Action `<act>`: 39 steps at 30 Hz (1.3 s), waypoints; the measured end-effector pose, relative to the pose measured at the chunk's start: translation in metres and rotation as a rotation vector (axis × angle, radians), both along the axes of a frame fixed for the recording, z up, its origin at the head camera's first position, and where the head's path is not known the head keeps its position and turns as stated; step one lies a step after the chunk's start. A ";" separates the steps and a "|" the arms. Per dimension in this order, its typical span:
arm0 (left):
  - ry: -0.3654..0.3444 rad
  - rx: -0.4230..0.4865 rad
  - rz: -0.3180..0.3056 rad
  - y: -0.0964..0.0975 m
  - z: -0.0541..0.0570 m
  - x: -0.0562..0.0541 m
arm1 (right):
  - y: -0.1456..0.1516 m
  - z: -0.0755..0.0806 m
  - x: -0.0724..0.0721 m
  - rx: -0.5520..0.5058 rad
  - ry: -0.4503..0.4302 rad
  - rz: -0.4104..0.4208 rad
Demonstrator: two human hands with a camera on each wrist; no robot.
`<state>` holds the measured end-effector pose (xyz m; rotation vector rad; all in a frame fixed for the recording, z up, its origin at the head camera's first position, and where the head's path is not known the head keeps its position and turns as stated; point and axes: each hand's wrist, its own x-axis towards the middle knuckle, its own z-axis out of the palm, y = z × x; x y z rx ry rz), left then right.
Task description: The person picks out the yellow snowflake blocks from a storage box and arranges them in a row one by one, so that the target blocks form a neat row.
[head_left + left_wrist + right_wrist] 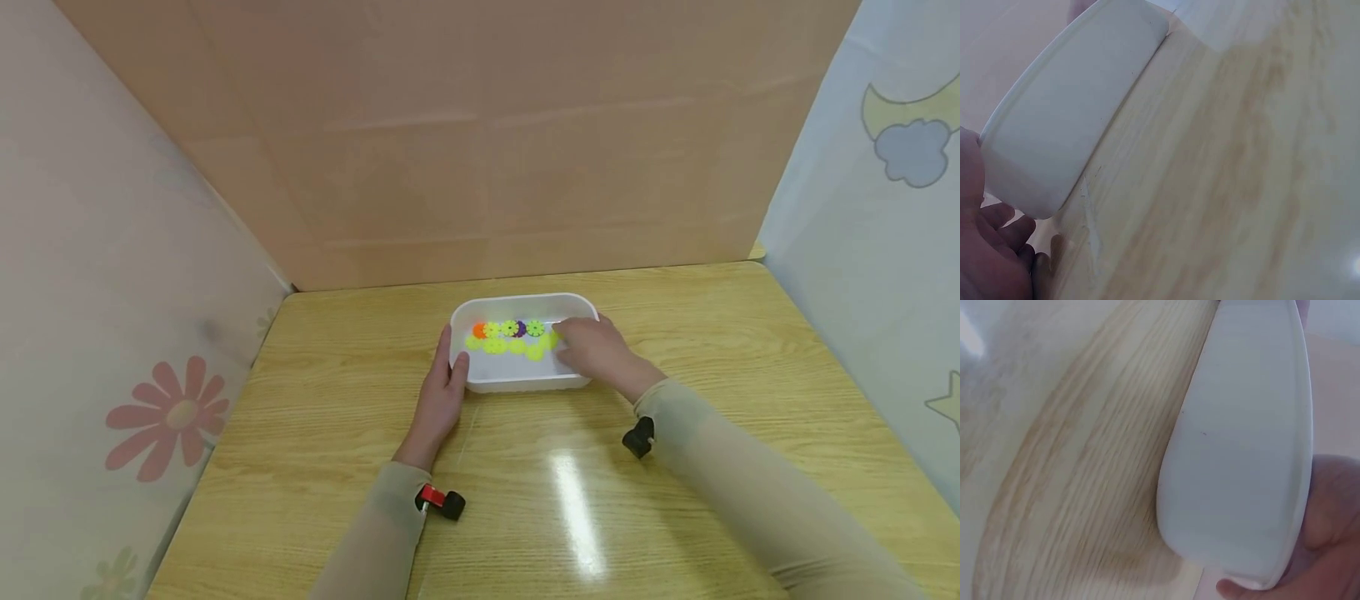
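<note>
A white plastic tray (525, 385) sits on the wooden table with bright, flat, notched discs lying in it. Most discs are yellow (495, 345); an orange disc (480, 331) and a purple disc (521, 329) lie among the back row. My left hand (437, 400) holds the tray's left end, thumb at the rim and fingers round the outside. Across the right end reaches my right hand (600, 354), fingertips inside beside the rightmost yellow discs. In the right wrist view a fingertip (1230, 589) shows outside the end wall, so this hand straddles the rim.
The wooden table (337, 400) extends around the tray. A tan panel (480, 167) rises behind it. Pale printed walls stand left (67, 292) and right (862, 267). Each wrist wears a small dark camera, one on the left (452, 505) and one on the right (639, 437).
</note>
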<state>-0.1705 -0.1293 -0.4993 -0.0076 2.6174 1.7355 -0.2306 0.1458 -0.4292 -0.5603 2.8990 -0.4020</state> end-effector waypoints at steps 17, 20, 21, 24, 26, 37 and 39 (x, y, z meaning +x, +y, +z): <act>0.002 0.009 -0.003 0.003 0.002 0.001 | 0.004 -0.007 -0.013 0.001 -0.001 -0.004; 0.007 0.012 -0.009 0.003 0.002 0.001 | 0.004 -0.007 -0.014 0.007 0.016 -0.016; 0.009 0.012 -0.010 0.004 0.002 0.000 | 0.004 -0.008 -0.015 0.013 0.023 -0.017; 0.011 0.013 -0.012 0.004 0.003 0.001 | 0.005 -0.008 -0.015 0.031 0.033 -0.024; 0.008 0.011 -0.012 0.005 0.003 0.001 | 0.005 -0.009 -0.015 0.040 0.038 -0.026; 0.020 0.006 -0.019 0.004 0.004 0.001 | 0.002 -0.009 -0.016 -0.001 0.015 -0.066; 0.020 0.003 -0.016 0.004 0.004 0.001 | 0.002 -0.009 -0.017 -0.006 0.014 -0.069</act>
